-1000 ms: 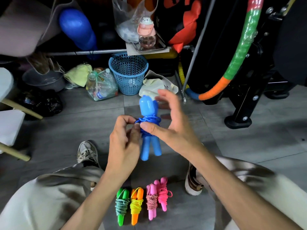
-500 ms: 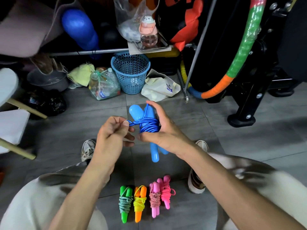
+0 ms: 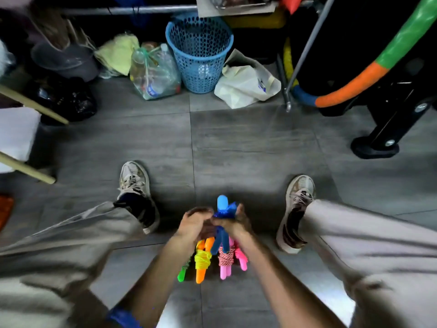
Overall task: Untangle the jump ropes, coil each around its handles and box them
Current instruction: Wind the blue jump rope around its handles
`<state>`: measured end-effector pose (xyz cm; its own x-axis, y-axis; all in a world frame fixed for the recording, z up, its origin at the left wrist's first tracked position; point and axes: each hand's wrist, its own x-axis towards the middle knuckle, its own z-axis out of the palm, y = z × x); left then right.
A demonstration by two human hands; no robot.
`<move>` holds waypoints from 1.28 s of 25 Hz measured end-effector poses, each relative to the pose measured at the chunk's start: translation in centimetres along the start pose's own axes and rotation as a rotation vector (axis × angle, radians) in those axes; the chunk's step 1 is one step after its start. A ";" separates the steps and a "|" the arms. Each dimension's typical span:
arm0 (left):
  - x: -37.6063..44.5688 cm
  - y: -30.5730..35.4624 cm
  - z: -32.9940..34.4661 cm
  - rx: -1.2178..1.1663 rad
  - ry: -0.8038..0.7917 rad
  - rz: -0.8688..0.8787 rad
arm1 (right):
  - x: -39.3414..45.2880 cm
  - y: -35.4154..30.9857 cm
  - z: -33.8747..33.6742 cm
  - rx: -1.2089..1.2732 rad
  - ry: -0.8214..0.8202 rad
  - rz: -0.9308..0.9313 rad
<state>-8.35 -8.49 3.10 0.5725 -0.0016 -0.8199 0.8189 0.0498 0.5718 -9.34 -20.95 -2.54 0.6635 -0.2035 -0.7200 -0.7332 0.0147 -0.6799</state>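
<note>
Grey floor tiles (image 3: 236,143) fill the frame's middle. Low at centre, the blue jump rope (image 3: 223,209) is gripped by the right hand (image 3: 236,222) and pinched by the left hand (image 3: 195,222), above four coiled ropes (image 3: 212,261) laid on the floor.

Home gym/storage corner, hula hoop (image 3: 369,74), gym equip. frame (image 3: 387,119), laundry basket (image 3: 199,50)

green rope (image 3: 182,275) half hidden, hands (image 3: 214,223) blurred

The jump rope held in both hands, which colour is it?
Blue, seen in the head view.
</note>
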 end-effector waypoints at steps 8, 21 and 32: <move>7.0 -10.2 -1.9 0.058 0.121 -0.294 | 3.3 13.6 4.3 -0.470 0.089 -0.161; 10.3 -15.1 -7.3 0.163 0.112 -0.074 | 6.0 14.1 -1.4 -0.385 0.204 0.071; 11.5 -15.5 -7.2 0.019 -0.053 -0.120 | 6.2 16.4 -2.0 0.008 -0.128 0.116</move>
<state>-14.76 -2.13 -15.39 0.4709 -0.0589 -0.8802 0.8822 0.0267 0.4702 -17.57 -23.89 -17.88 0.5882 -0.0732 -0.8054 -0.8052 0.0391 -0.5917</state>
